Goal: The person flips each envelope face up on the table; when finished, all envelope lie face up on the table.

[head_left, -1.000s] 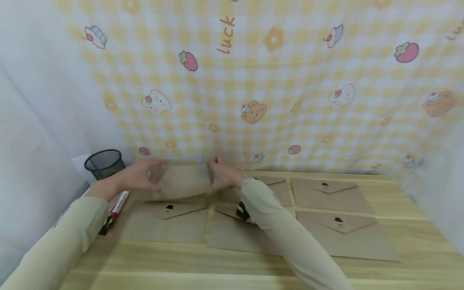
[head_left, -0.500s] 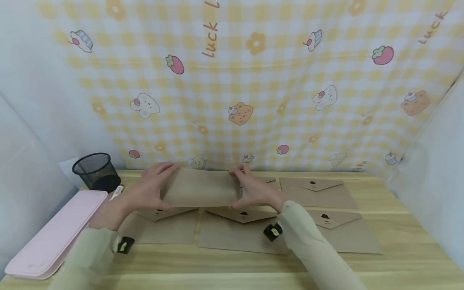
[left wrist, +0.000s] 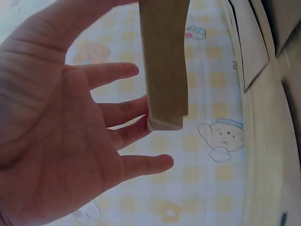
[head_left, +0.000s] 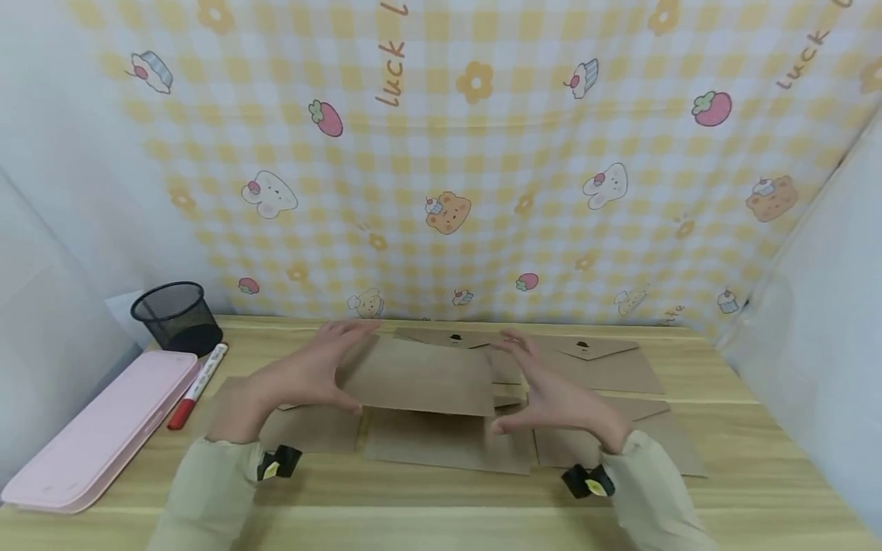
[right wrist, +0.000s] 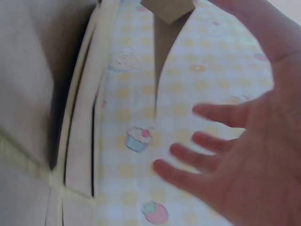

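Observation:
Plain side up, a brown kraft envelope (head_left: 423, 375) is held tilted above the others on the table. My left hand (head_left: 310, 375) grips its left end, thumb at the near corner and fingers at the far one. In the left wrist view, two fingertips touch the end of the envelope (left wrist: 164, 66). At the other end my right hand (head_left: 558, 398) is spread around the edge. The right wrist view shows its fingers straight and apart from the paper; the thumb tip is cut off there. Below lie the front middle envelope (head_left: 448, 448) and front left envelope (head_left: 320, 432).
More envelopes with hat prints lie at the back middle (head_left: 455, 339), back right (head_left: 599, 356) and front right (head_left: 641, 436). On the left are a pink case (head_left: 103, 428), a red-capped marker (head_left: 198, 386) and a black mesh pen cup (head_left: 178, 317). A checked cloth (head_left: 386, 176) hangs behind.
The held envelope has moved right and nearer, from the back left to above the front middle envelope. My right hand has drawn away from its edge. The head view has shifted slightly.

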The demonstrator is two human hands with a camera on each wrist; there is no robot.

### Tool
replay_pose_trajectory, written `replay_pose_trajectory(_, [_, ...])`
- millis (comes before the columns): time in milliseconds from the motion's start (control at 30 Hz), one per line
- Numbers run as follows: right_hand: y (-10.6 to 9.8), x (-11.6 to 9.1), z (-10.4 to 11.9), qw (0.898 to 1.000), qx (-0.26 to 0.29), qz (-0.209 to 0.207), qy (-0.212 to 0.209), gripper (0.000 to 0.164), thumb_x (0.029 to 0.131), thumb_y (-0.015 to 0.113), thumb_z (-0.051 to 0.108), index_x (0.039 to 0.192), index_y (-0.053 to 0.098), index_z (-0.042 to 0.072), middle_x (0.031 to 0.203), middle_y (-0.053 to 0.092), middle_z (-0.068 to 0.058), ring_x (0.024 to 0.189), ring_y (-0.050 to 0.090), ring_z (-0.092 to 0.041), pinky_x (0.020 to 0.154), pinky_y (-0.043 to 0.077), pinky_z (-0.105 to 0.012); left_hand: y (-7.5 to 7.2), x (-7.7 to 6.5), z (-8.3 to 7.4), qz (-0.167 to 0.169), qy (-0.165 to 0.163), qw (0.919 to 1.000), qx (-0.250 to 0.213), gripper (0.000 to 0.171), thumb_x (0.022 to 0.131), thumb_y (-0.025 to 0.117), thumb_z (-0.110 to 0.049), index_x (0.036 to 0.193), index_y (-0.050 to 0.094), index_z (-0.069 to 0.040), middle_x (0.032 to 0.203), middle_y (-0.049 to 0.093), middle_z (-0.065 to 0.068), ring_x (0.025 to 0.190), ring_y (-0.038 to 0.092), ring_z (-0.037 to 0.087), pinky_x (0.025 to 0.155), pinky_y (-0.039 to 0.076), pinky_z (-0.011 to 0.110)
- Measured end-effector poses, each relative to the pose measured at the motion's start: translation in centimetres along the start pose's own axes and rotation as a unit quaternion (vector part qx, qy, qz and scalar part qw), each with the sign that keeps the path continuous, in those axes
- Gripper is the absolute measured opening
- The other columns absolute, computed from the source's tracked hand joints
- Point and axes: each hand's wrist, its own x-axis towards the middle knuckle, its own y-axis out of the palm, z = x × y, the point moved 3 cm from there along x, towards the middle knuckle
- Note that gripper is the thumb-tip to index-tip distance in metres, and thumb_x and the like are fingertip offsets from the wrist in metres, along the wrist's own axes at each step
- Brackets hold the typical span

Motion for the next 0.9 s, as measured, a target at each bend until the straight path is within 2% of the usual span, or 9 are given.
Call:
replay_pose_trajectory(133, [-0.5, -2.0, 0.4, 0.997, -0.036, -0.053, -0.046, 0.048, 0.071, 0.081, 0.036, 0.106, 0.051, 0.022, 0.149, 0.02, -0.006, 0.128, 0.031, -0.039, 0.093, 0.034, -0.061, -0.3, -0.4, 1.2, 0.008, -0.015, 0.9997, -0.016, 0.106, 0.06, 0.086, -0.032, 0.146, 0.028, -0.009, 0.144, 0.03, 0.019, 0.13, 0.024, 0.04, 0.095, 0.031, 0.061])
replay_pose_trajectory(233, [0.3, -2.5, 0.7, 0.992, -0.078, -0.062, -0.08, 0.033, 0.072, 0.08, 0.036, 0.097, 0.06, 0.027, 0.151, 0.02, -0.005, 0.132, 0.027, -0.036, 0.095, 0.034, -0.059, -0.3, -0.6, 1.7, 0.018, -0.015, 0.999, -0.039, 0.106, 0.062, 0.084, -0.039, 0.145, 0.028, -0.006, 0.144, 0.03, 0.019, 0.131, 0.025, 0.04, 0.098, 0.028, 0.06])
replay_pose_trajectory(333, [1.6, -1.9, 1.0, 0.983, -0.113, -0.065, -0.129, 0.026, 0.072, 0.08, 0.029, 0.092, 0.066, 0.019, 0.153, 0.017, -0.006, 0.136, 0.021, -0.033, 0.1, 0.032, -0.053, 0.0, -0.7, 1.8, 0.037, -0.012, 0.9973, -0.063, 0.106, 0.064, 0.082, -0.042, 0.146, 0.027, -0.004, 0.145, 0.031, 0.019, 0.131, 0.027, 0.039, 0.1, 0.026, 0.058])
replay_pose_trajectory(433, [2.4, -1.2, 1.4, 0.964, -0.164, -0.088, -0.192, 0.019, 0.071, 0.079, 0.017, 0.082, 0.066, 0.009, 0.15, 0.026, -0.01, 0.137, 0.02, -0.033, 0.103, 0.029, -0.05, 0.3, -0.8, 1.5, 0.052, -0.006, 0.9955, -0.079, 0.104, 0.067, 0.081, -0.041, 0.147, 0.025, -0.007, 0.145, 0.031, 0.018, 0.131, 0.026, 0.038, 0.1, 0.026, 0.058])
replay_pose_trajectory(500, [2.6, -0.8, 1.6, 0.946, -0.195, -0.114, -0.231, 0.015, 0.07, 0.078, 0.005, 0.072, 0.063, 0.007, 0.144, 0.037, -0.012, 0.134, 0.026, -0.034, 0.106, 0.023, -0.049, 0.4, -0.8, 1.1, 0.054, 0.0, 0.995, -0.084, 0.103, 0.067, 0.081, -0.041, 0.147, 0.025, -0.008, 0.146, 0.03, 0.017, 0.132, 0.026, 0.038, 0.1, 0.025, 0.059])
replay_pose_trajectory(567, [2.7, -0.8, 1.8, 0.931, -0.214, -0.144, -0.259, 0.018, 0.068, 0.075, -0.007, 0.068, 0.062, 0.006, 0.135, 0.047, -0.012, 0.128, 0.038, -0.034, 0.106, 0.025, -0.046, 0.4, -0.9, 0.8, 0.055, 0.008, 0.9937, -0.097, 0.101, 0.068, 0.081, -0.041, 0.147, 0.025, -0.009, 0.147, 0.028, 0.016, 0.133, 0.024, 0.037, 0.1, 0.025, 0.059])
replay_pose_trajectory(733, [2.4, -1.4, 2.2, 0.895, -0.23, -0.22, -0.313, 0.034, 0.06, 0.055, -0.026, 0.048, 0.05, 0.005, 0.118, 0.061, -0.011, 0.108, 0.057, -0.03, 0.096, 0.041, -0.039, 0.4, -1.0, -0.1, 0.07, 0.034, 0.9896, -0.121, 0.099, 0.069, 0.08, -0.044, 0.147, 0.027, -0.012, 0.148, 0.026, 0.014, 0.134, 0.023, 0.035, 0.101, 0.024, 0.058])
replay_pose_trajectory(800, [2.2, -1.6, 2.5, 0.884, -0.233, -0.243, -0.323, 0.035, 0.058, 0.048, -0.026, 0.044, 0.043, 0.006, 0.115, 0.063, -0.011, 0.104, 0.06, -0.029, 0.091, 0.045, -0.037, 0.4, -1.0, -0.4, 0.075, 0.037, 0.9882, -0.129, 0.098, 0.068, 0.08, -0.044, 0.147, 0.028, -0.015, 0.149, 0.026, 0.011, 0.134, 0.023, 0.033, 0.102, 0.024, 0.058])
replay_pose_trajectory(900, [2.0, -1.8, 2.7, 0.879, -0.234, -0.261, -0.323, 0.035, 0.059, 0.044, -0.025, 0.043, 0.042, 0.005, 0.114, 0.064, -0.012, 0.103, 0.061, -0.028, 0.089, 0.046, -0.034, 0.3, -1.0, -0.7, 0.078, 0.03, 0.9867, -0.139, 0.098, 0.068, 0.08, -0.043, 0.147, 0.028, -0.017, 0.149, 0.026, 0.007, 0.135, 0.021, 0.031, 0.103, 0.022, 0.058])
